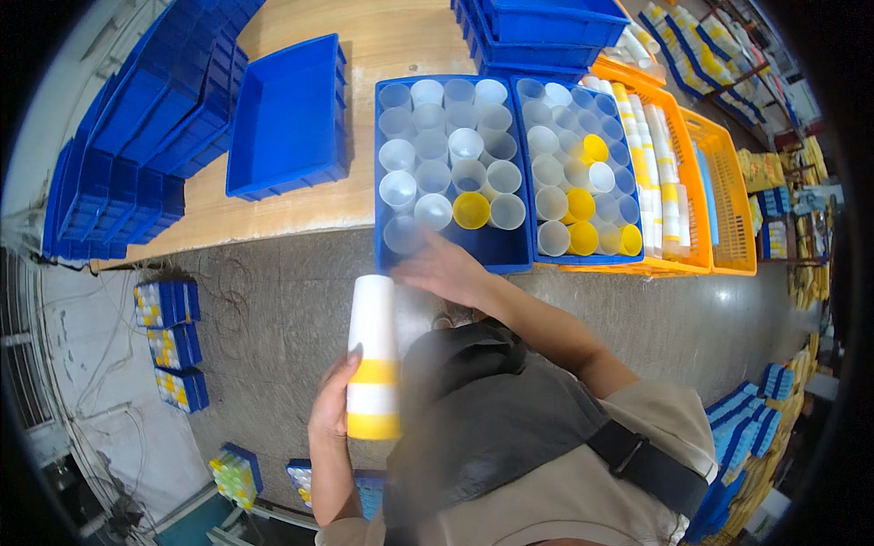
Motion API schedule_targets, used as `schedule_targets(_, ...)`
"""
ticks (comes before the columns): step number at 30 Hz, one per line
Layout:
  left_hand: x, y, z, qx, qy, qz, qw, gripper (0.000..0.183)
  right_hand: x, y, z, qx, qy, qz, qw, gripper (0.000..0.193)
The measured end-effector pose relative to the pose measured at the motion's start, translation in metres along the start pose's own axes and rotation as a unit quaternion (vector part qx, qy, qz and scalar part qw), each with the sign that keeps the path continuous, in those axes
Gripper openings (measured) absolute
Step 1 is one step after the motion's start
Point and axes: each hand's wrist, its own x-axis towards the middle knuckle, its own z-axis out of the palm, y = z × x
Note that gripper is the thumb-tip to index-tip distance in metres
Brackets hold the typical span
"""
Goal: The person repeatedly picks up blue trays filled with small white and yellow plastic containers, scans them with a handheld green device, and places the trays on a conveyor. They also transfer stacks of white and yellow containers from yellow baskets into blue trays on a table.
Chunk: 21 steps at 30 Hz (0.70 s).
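My left hand (332,405) grips a tall stack of nested plastic cups (372,357), mostly white with two yellow bands near its lower end. My right hand (444,270) is blurred and reaches across to the near left corner of a blue tray (514,253). A clear cup (403,234) sits in that corner just above the fingers; whether the hand touches it I cannot tell. The tray holds several upright clear cups and one yellow cup (471,210). A second blue tray (531,136) to its right holds several clear and yellow cups.
An empty blue tray (289,118) lies on the wooden table (382,36) to the left, with stacked blue trays (155,118) beyond it. Orange crates (692,182) with cup stacks stand at right. Small crates of cups (168,305) sit on the floor.
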Motion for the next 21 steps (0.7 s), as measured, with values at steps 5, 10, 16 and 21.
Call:
schedule_targets(5,0.013,0.008,0.01,0.094,-0.113,0.054,0.988,0.087,-0.061,-0.056,0.011,-0.516,-0.038,-0.187,0.835,0.054)
schedule_targets(10,0.022,0.003,0.037,0.169,-0.126,0.189,0.959,0.079,-0.063,-0.077,0.01,-0.542,0.049,-0.132,0.828,0.051)
schedule_targets(16,0.027,0.01,0.07,0.286,0.06,0.292,0.911,0.039,-0.081,-0.079,-0.021,-0.604,0.151,-0.092,0.777,0.051)
schedule_targets(21,0.002,0.048,0.043,0.131,0.182,0.338,0.914,0.039,-0.093,-0.063,-0.087,-0.377,0.398,0.035,0.836,0.058)
